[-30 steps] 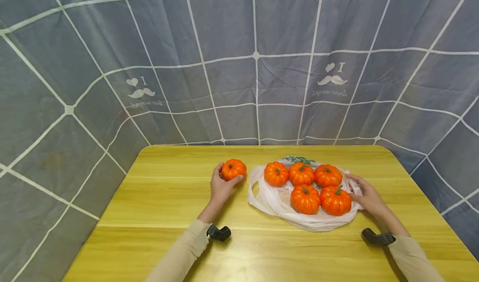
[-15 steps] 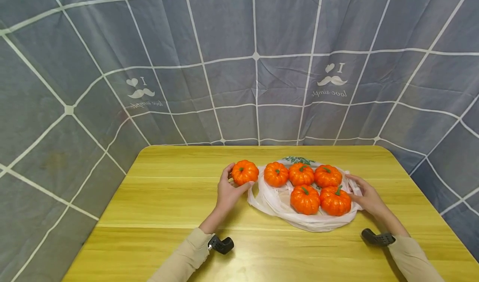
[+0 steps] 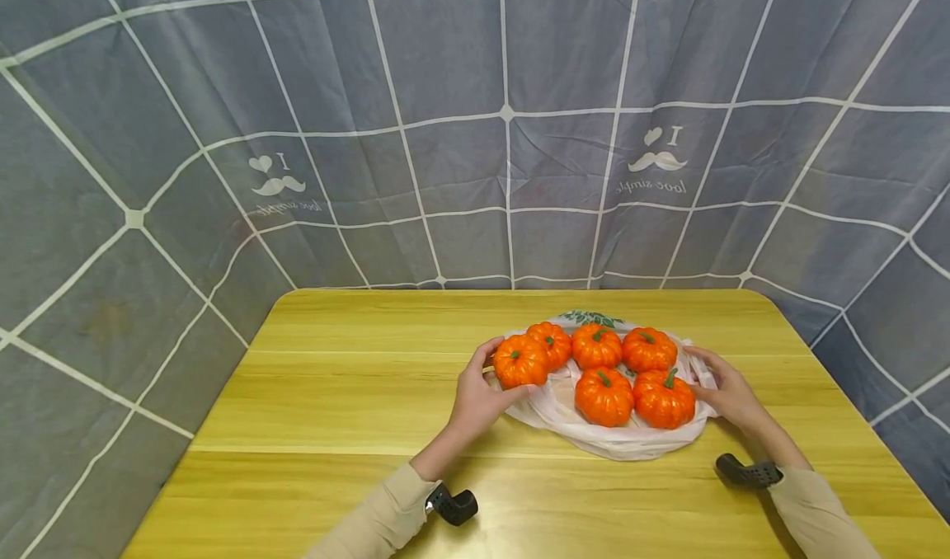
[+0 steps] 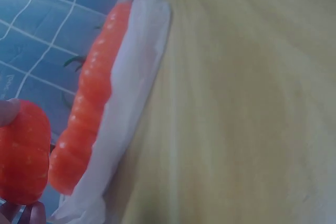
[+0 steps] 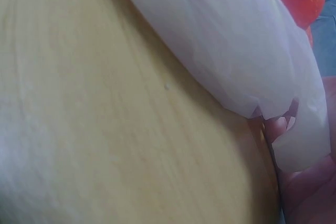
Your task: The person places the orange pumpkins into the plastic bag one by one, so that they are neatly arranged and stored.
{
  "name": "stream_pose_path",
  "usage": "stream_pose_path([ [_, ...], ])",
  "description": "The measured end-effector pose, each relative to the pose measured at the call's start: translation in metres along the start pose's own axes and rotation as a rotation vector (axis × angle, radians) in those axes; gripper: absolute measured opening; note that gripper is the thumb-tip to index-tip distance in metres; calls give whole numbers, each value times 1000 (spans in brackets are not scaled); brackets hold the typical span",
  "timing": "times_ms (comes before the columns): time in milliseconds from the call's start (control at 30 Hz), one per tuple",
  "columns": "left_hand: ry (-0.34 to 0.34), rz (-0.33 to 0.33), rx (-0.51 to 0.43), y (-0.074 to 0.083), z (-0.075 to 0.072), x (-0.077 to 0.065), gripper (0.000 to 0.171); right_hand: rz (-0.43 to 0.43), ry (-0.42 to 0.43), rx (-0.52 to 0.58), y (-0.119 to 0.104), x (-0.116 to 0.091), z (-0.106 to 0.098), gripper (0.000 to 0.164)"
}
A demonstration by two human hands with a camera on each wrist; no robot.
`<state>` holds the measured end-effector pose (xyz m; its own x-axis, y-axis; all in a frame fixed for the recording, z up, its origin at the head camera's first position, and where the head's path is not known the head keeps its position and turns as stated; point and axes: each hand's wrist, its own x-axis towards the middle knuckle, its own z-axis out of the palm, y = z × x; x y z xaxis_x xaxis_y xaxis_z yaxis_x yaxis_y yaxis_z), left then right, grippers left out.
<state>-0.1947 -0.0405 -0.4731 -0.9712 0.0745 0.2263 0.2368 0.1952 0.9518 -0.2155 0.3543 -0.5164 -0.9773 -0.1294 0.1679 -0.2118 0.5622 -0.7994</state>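
Observation:
My left hand (image 3: 475,390) holds a small orange pumpkin (image 3: 521,363), thumb on the near side and fingers behind. This pumpkin is over the left end of a white plastic bag (image 3: 594,441) and overlaps the back-left pumpkin (image 3: 552,340) in the head view. In the left wrist view, the held pumpkin (image 4: 25,153) appears higher than the row of pumpkins (image 4: 86,114) beyond it. Several pumpkins with green stems lie on the bag in two rows. At the bag's right end, my right hand (image 3: 733,392) grips the edge; white plastic (image 5: 220,40) partly covers its fingers in the right wrist view.
A yellow wood-grain table (image 3: 334,402) carries the bag. Behind it and along both sides hangs a grey-blue curtain (image 3: 453,163) with white grid lines. A black camera mount (image 3: 454,505) sits on the left wrist, another mount (image 3: 745,471) on the right.
My left hand has carried its pumpkin rightward and slightly nearer, from the table left of the bag to over the bag's left end. My right hand has stayed in place.

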Motion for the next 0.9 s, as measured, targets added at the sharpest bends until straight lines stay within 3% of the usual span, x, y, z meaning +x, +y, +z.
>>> stream_pose_path([
  [67,-14,10,6,-7,3,-2,81,0,1,2,0,0,0,59],
  [300,-64,36,56,-13,14,-13,79,-67,40,26,-1,-2,2,57],
  [467,-95,50,96,-14,20,-17,80,-64,34,6,0,-2,2,57],
  [733,-157,45,112,-15,23,-19,80,-82,42,39,3,-4,3,57],
  [900,-202,52,132,-18,22,-16,80,-46,38,20,1,-3,3,57],
])
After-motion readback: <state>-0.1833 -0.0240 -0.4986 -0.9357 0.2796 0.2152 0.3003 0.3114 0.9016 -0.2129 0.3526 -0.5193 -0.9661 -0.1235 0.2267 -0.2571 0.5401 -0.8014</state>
